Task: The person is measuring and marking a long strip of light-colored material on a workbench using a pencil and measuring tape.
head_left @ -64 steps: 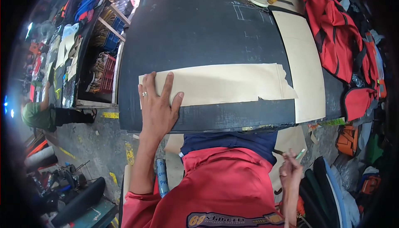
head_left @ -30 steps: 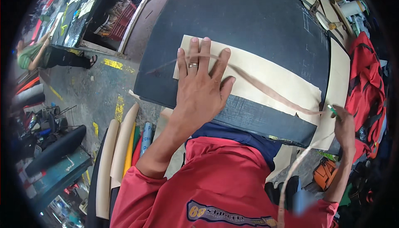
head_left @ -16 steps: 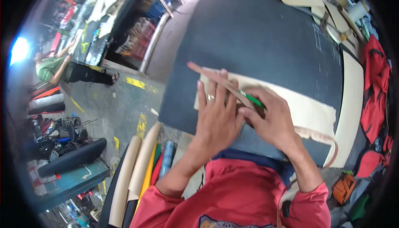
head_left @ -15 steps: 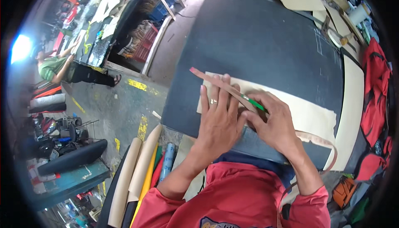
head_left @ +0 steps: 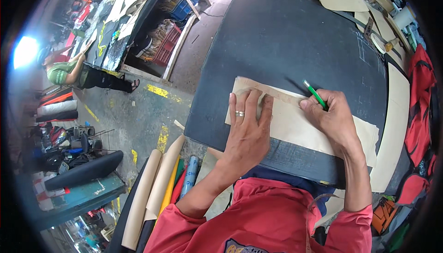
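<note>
So the paper strip (head_left: 300, 130) was lying flat on the dark table (head_left: 277, 36), near the edge closest to the wearer, and running at a slant. The tape (head_left: 287, 98) lay along its far edge, and it's pretty much paper coloured, so easy to miss.

Left hand (head_left: 249, 130), the one with the ring, was spread out palm down on the strip's left part, fingertips up by the tape. It wasn't gripping anything, just lying there with loose fingers. Right hand (head_left: 336, 117) was curled around a green pencil (head_left: 316, 95), pale end poking up and away, tip hidden. Its thumb and finger met right by the tape, but I couldn't tell if they were pinching it too.

More tape hung down the red shirt (head_left: 277, 216). A second sheet (head_left: 392, 119) lay past the strip's right end, with a red bag (head_left: 417, 105) beyond that. Off to the left, someone in a green top (head_left: 60, 74) stood at another bench (head_left: 108, 38), and some rolls (head_left: 143, 197) leaned near the table.
</note>
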Demonstrator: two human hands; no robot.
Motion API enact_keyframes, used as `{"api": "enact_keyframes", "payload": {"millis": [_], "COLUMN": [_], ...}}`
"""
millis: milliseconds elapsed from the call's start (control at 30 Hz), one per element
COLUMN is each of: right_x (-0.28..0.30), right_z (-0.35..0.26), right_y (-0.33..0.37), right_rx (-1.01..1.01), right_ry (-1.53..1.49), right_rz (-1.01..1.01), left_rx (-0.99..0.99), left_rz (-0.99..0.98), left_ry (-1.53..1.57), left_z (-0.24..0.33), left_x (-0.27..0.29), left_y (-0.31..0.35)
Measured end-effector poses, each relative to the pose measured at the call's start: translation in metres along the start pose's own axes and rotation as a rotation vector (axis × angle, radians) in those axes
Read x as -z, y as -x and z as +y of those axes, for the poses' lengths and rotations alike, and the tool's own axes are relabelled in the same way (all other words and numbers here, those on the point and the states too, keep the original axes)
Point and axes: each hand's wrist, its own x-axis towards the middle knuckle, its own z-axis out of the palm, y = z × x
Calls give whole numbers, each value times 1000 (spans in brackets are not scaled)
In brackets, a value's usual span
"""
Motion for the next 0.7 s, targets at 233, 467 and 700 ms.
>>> {"api": "enact_keyframes", "payload": {"millis": [233, 467, 700], "right_x": [-1, 1, 0], "right_z": [1, 0, 1], "right_y": [-8, -14, -11], "right_rx": [4, 28, 37], "right_ry": [43, 122, 170], "right_rz": [5, 37, 26], "left_rx": [0, 39, 72], "left_rz": [71, 90, 26], "left_ry": [21, -14, -40], "left_z": [-2, 3, 1], "left_x": [-6, -1, -8], "left_y": [1, 2, 4]}}
